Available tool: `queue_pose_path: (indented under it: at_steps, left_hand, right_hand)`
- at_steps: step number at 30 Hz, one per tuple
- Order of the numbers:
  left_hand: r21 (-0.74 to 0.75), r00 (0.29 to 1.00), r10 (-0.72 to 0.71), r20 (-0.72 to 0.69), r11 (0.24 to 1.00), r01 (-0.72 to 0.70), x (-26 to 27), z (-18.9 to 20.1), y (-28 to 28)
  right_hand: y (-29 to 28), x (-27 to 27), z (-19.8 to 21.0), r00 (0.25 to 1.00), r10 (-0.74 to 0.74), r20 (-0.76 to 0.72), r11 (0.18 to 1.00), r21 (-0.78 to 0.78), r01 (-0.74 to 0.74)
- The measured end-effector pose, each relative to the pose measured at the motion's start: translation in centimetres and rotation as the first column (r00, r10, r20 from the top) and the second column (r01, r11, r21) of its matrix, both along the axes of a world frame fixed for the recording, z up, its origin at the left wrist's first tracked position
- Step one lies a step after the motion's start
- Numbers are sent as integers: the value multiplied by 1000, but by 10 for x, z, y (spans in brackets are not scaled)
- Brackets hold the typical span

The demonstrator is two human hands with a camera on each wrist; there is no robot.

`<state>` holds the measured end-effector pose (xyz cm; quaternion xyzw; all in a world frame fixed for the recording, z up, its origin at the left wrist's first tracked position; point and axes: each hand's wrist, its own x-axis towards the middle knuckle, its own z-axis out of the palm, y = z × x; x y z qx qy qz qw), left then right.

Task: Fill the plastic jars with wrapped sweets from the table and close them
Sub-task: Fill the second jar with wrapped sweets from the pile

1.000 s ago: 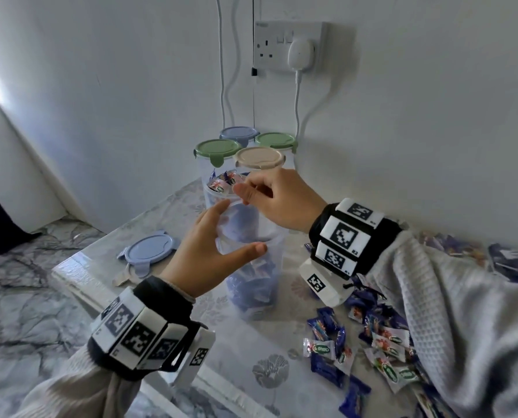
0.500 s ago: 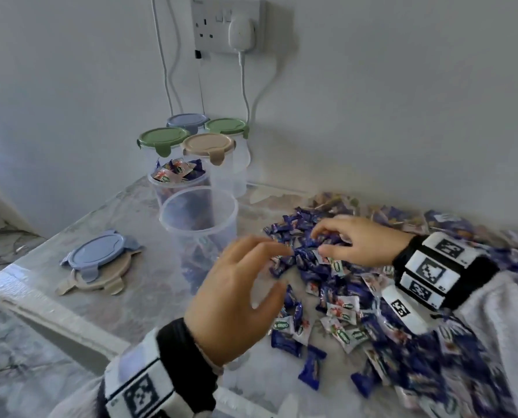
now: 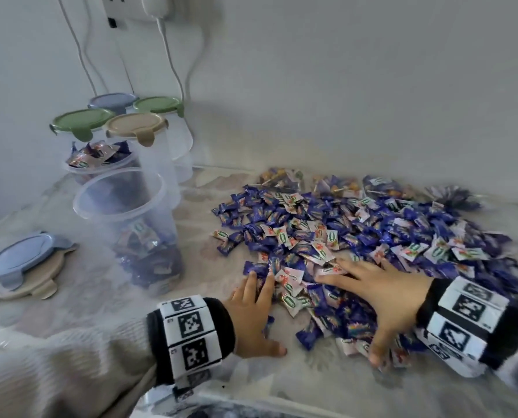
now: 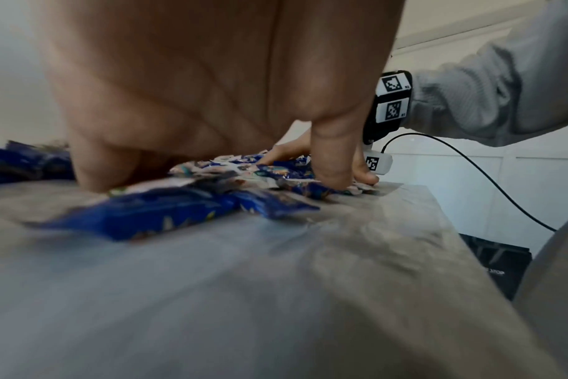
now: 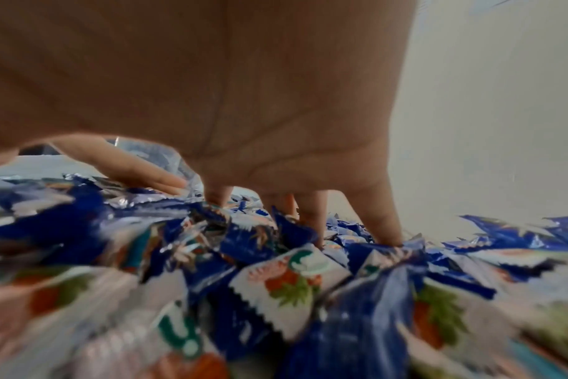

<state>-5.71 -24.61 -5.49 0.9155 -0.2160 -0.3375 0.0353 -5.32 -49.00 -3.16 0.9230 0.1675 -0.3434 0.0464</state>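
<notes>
A wide pile of blue and white wrapped sweets [image 3: 342, 233] covers the right half of the table. My left hand [image 3: 256, 300] lies on the pile's near left edge, fingers straight and touching wrappers. My right hand [image 3: 372, 294] is spread flat on the sweets just to its right. In the wrist views the left fingers [image 4: 331, 159] and the right fingers [image 5: 312, 218] point down into sweets [image 5: 292, 277]. A lidless clear jar [image 3: 125, 224], partly filled, stands left of the pile. Behind it is a lidless jar heaped with sweets [image 3: 98, 164].
Several lidded jars stand at the back left by the wall, among them a green-lidded one [image 3: 82, 122] and a beige-lidded one [image 3: 135, 125]. A loose blue lid [image 3: 22, 257] lies on a beige lid [image 3: 31, 285] near the table's left edge. Cables hang from a wall socket.
Both hands have left the open jar and dropped to the right onto the near edge of the sweet pile. The head view has swung right and down.
</notes>
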Motion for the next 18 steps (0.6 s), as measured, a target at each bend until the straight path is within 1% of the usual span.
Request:
queue_pose_path:
  at_steps: [4,7,9,11,12,14,16,17,18]
  left_hand:
    - [21,1000,9,10,1000,-9,2,-3,-24]
    - [-12,996,11,85,1000,-10,6,-9,-37]
    - [-37,991,23,131,999,-19,10,-12,-43]
    - [-45,985,33,171,999,-26,12,-12,-48]
    - [-39,975,40,217,999,-32,13,-14,-50]
    - [-79,948,64,312,996,-41,14,-14,-52]
    - [-126,942,80,325,991,-41,17,-13,-52]
    - [-114,925,66,373,993,-24,19,-11,-52]
    - [-86,927,82,366,995,-54,20,-6,-50]
  right_hand:
    - [-3,-8,-6,999,28,42,1000,1,-28]
    - [-1,-9,-9,987,14,157,997,77,-26]
    - [0,-5,-10,979,-4,202,993,120,-21]
    - [2,0,-11,978,-34,204,987,162,0]
    - [3,2,-11,979,-56,196,982,187,18]
    - [6,7,-12,979,-105,176,973,222,64]
    - [8,11,-10,977,-135,163,968,233,95]
    - [10,14,-9,976,-149,157,965,239,108]
    - [10,17,-7,974,-164,154,960,254,121]
